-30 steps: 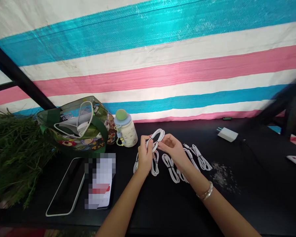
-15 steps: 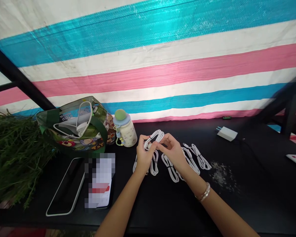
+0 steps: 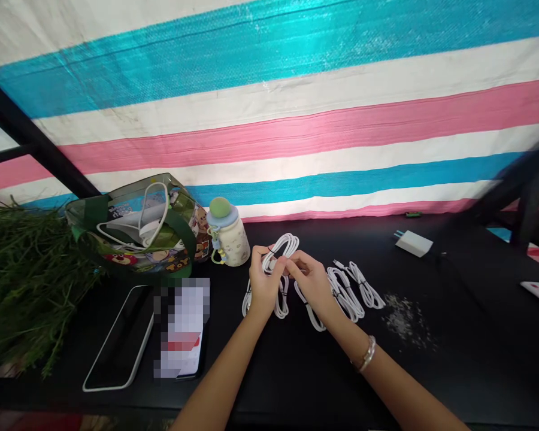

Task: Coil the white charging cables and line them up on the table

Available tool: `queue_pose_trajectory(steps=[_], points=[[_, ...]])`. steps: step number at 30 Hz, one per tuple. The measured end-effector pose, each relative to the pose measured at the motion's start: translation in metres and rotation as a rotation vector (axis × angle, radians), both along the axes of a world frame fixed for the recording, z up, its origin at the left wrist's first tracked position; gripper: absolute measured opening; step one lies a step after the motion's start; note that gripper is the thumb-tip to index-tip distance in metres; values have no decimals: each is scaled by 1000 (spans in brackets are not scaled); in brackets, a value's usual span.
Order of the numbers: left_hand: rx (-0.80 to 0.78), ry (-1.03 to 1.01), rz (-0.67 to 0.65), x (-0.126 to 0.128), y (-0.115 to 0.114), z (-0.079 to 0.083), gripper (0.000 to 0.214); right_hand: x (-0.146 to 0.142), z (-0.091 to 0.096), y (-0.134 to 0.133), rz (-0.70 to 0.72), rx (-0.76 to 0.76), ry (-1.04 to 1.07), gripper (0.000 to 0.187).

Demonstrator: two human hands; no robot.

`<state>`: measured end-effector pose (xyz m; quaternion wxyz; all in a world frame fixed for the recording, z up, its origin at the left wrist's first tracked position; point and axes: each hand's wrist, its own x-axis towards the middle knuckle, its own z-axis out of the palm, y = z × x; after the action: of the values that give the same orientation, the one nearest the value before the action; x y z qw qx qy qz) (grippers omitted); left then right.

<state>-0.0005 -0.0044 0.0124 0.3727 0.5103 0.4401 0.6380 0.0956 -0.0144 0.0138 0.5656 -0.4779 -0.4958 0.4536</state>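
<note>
Both my hands hold one coiled white cable [image 3: 284, 246] a little above the black table [image 3: 296, 371]. My left hand [image 3: 264, 286] grips the coil from the left with its fingers closed. My right hand [image 3: 311, 280] pinches the coil's middle, where a thin dark tie crosses it. Several more bundled white cables [image 3: 350, 290] lie on the table just right of and below my hands. A bracelet sits on my right wrist.
A small cream bottle with a green top [image 3: 227, 233] and a printed green bag [image 3: 137, 230] stand left of my hands. A tablet [image 3: 119, 341] and a phone lie front left, grass [image 3: 22, 275] far left. A white charger [image 3: 414, 243] lies at the right.
My right hand has moved slightly left and closer to my left hand, its fingers closing over the coil's middle. The coil stays in about the same place.
</note>
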Motion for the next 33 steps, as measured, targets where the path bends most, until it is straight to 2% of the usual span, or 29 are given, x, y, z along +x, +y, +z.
queue_pose_trajectory(steps=[13, 19, 25, 33], points=[[54, 98, 13, -2, -4, 1, 15, 1, 3, -2, 89, 9, -2, 34], [54, 160, 76, -5, -5, -1, 14, 2, 2, -1, 132, -12, 29, 35], [70, 211, 194, -7, -4, -5, 17, 1, 0, -1, 223, -46, 117, 43], [54, 234, 185, -7, -5, 1, 13, 4, 1, -1, 269, -44, 100, 43]])
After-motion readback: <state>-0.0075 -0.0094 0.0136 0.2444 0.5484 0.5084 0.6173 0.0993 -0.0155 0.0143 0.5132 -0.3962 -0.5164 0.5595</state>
